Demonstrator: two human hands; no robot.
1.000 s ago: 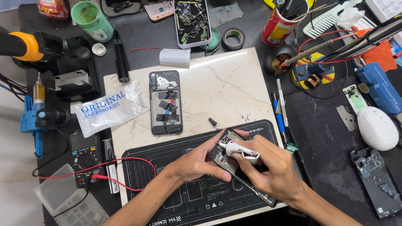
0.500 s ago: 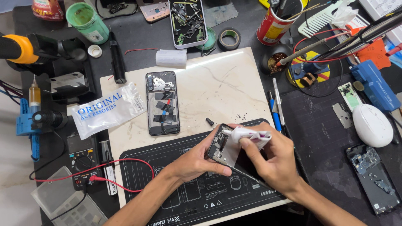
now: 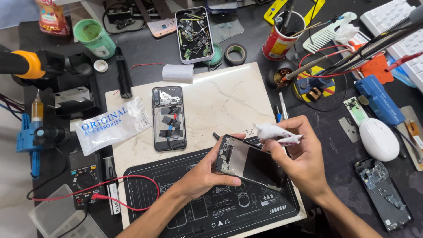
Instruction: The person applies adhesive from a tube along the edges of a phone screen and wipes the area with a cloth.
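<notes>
My left hand point(image 3: 207, 172) grips an opened phone body point(image 3: 249, 162) by its left end and holds it tilted above the black repair mat point(image 3: 176, 207). My right hand point(image 3: 304, 154) supports the phone's right side and pinches a crumpled white tissue point(image 3: 276, 132) above its upper edge. A second opened phone point(image 3: 168, 117), its insides showing, lies flat on the white marble slab point(image 3: 229, 97) to the upper left of my hands.
A clear plastic packet point(image 3: 112, 124) lies on the slab's left edge. A multimeter with red leads point(image 3: 86, 174) is at the lower left. A tin of parts point(image 3: 194, 33), tape roll point(image 3: 234, 53), tool can point(image 3: 280, 39), white mouse point(image 3: 379, 139) and another opened phone point(image 3: 383, 194) surround the slab.
Both hands have lifted and tilted the phone body. My right hand with the tissue has moved up off the phone's face to its upper edge.
</notes>
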